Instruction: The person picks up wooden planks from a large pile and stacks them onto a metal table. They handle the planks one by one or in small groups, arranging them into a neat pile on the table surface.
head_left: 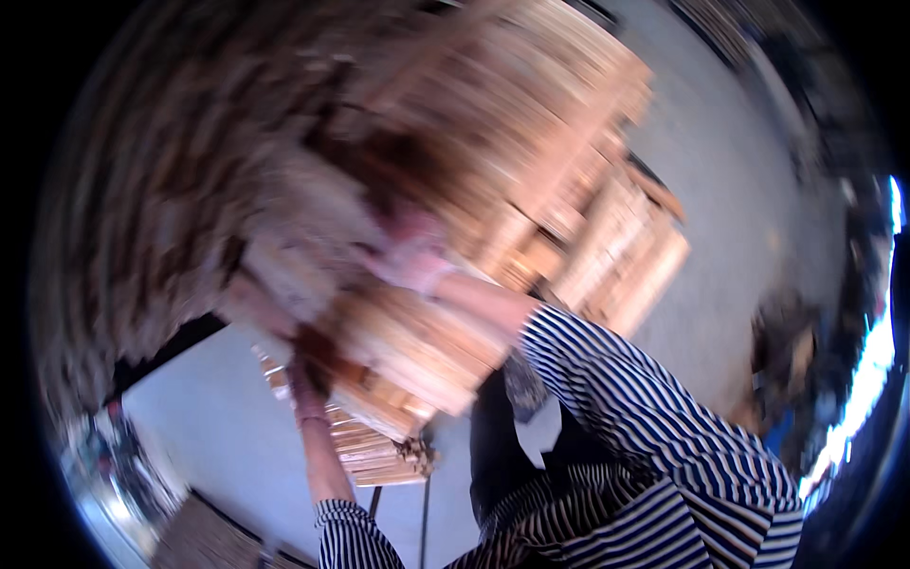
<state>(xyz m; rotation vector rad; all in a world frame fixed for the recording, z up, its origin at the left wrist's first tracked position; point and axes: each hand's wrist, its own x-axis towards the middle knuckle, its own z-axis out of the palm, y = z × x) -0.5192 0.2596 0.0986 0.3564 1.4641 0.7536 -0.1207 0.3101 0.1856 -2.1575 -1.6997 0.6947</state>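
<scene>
Strong motion blur covers the middle of the picture. Light wooden boards (403, 351) lie in a thick slanting stack between my two arms. My right hand (412, 254), pinkish and possibly gloved, reaches across onto the upper side of these boards. Low on their left side is my left hand (308, 379), partly in dark shadow against the wood. Both hands seem to touch the boards, but their fingers are too smeared to show a grip. Striped sleeves cover both my arms.
A large stack of wooden boards (512, 104) rises ahead, with shorter light pieces (621, 251) at its right. Darker stacked wood (161, 190) fills the left. Below my left hand sits a lower bundle of thin wood strips (374, 450). Grey floor (730, 190) shows on the right.
</scene>
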